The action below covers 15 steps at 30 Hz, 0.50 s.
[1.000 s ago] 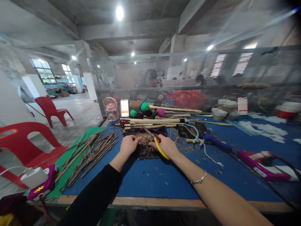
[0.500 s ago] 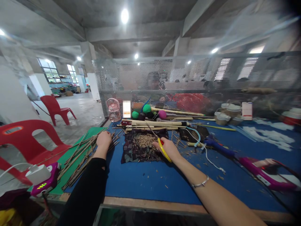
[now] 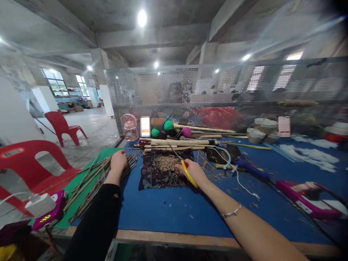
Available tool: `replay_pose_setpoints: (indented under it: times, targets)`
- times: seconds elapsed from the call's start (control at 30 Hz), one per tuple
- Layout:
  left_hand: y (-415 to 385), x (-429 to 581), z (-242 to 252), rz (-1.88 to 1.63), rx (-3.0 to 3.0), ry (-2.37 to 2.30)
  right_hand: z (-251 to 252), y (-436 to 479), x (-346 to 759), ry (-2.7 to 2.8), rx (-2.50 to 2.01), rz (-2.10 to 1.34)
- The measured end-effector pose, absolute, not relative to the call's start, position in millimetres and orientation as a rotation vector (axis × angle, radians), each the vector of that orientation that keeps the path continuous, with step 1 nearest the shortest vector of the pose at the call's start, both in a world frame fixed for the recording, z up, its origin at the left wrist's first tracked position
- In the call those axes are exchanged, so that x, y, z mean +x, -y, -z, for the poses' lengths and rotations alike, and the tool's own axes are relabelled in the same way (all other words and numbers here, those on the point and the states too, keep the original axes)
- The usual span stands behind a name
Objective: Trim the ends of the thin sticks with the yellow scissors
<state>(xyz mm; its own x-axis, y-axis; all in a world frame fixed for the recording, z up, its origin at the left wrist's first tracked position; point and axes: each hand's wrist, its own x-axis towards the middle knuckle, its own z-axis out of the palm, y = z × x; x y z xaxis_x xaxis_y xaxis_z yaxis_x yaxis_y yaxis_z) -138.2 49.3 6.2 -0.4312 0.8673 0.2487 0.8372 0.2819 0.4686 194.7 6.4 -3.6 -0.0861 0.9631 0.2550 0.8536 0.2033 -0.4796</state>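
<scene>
My right hand (image 3: 193, 171) is closed around a pair of scissors with yellow handles (image 3: 189, 174); the blades point up and to the left over a dark patterned cloth (image 3: 146, 178). On that cloth lies a heap of short cut stick pieces (image 3: 165, 163). My left hand (image 3: 117, 162), in a black sleeve, is closed at the upper end of a pile of thin brown sticks (image 3: 94, 177), its fingers wrapped on some of them. How many it grips is hidden. The sticks spread over a green mat (image 3: 61, 222) and the blue tabletop (image 3: 152, 214).
Behind the cloth lie pale wooden rods (image 3: 179, 142) and balls of yarn (image 3: 168, 125). A white cord (image 3: 239, 180) and a purple power strip (image 3: 301, 197) are at right, another purple strip (image 3: 49, 215) at left. A perforated metal screen (image 3: 157, 87) stands behind the table.
The view has shifted very slightly. Both hands stay in nearly the same places, the right still with the scissors and the left still on the sticks.
</scene>
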Motion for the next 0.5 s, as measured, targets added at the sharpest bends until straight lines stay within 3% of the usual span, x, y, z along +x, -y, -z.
replay_pose_setpoints:
  times: [0.17, 0.5]
  targets:
    - [-44.5, -136.5, -5.5, -0.394, 1.73, -2.382, 6.5, -8.6, 195.1, 1.979, -1.682, -0.236]
    - [-43.3, -135.1, -10.3, -0.606, 1.719, -2.588, 4.1, -7.4, 193.9, 1.978, -1.699, -0.255]
